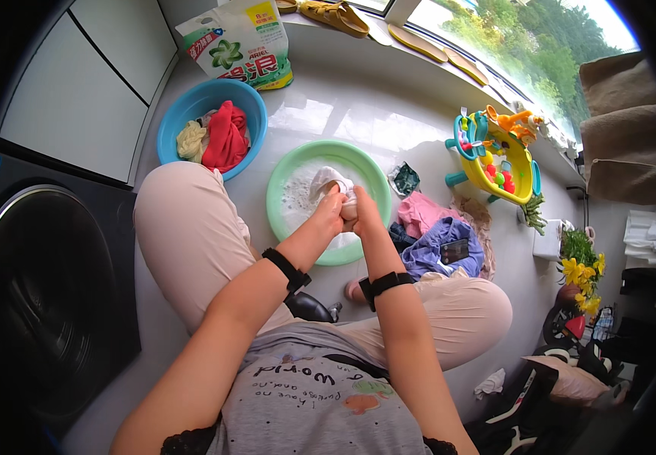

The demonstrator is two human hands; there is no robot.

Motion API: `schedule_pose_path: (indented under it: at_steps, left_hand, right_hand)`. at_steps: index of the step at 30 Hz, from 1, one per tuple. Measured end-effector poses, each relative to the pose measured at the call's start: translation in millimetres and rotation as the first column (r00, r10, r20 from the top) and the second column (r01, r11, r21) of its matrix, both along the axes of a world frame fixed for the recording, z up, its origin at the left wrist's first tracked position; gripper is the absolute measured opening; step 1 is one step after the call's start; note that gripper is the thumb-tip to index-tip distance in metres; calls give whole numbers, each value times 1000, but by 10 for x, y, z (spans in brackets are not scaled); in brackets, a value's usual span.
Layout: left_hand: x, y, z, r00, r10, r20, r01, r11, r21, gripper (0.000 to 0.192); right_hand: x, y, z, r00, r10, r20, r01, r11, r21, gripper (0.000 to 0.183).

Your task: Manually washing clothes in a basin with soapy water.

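Note:
A white cloth (pixel 331 180) is bunched between my two hands, above a light green plastic basin (pixel 374 170). My left hand (pixel 329 208) grips it from the left, and my right hand (pixel 364 209) grips its other side. White suds (pixel 300 193) cover much of the water in the basin. The lower part of the cloth is hidden by my fingers. Both forearms wear black straps, and the basin stands on the floor between my knees.
Beyond my left knee stands a blue basin (pixel 164 132) with red and cream clothes, beside an Ariel detergent bag (pixel 242 48). Pink and blue clothes (pixel 424 247) with a phone (pixel 454 251) lie at right. A yellow toy table (pixel 479 165) stands farther off; a front-loading washer (pixel 126 239) is at left.

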State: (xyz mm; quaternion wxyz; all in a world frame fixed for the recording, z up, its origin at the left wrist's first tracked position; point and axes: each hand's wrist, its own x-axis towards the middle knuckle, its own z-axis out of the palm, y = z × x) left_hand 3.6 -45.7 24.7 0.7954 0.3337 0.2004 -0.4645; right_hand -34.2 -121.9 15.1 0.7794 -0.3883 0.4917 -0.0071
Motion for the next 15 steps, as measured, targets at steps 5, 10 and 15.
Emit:
schedule_pose_path:
  at_steps: [5, 10, 15]
  left_hand:
    - [94, 58, -215, 996, -29, -81, 21, 995, -101, 22]
    - [100, 82, -330, 992, -108, -64, 83, 947, -310, 17]
    - [-36, 13, -216, 998, -19, -55, 13, 995, -94, 19]
  right_hand:
    - [-71, 412, 126, 998, 61, 12, -51, 908, -415, 40]
    - [-49, 814, 657, 962, 129, -239, -261, 197, -945, 31]
    - [12, 367, 227, 976, 103, -192, -211, 210, -955, 22]
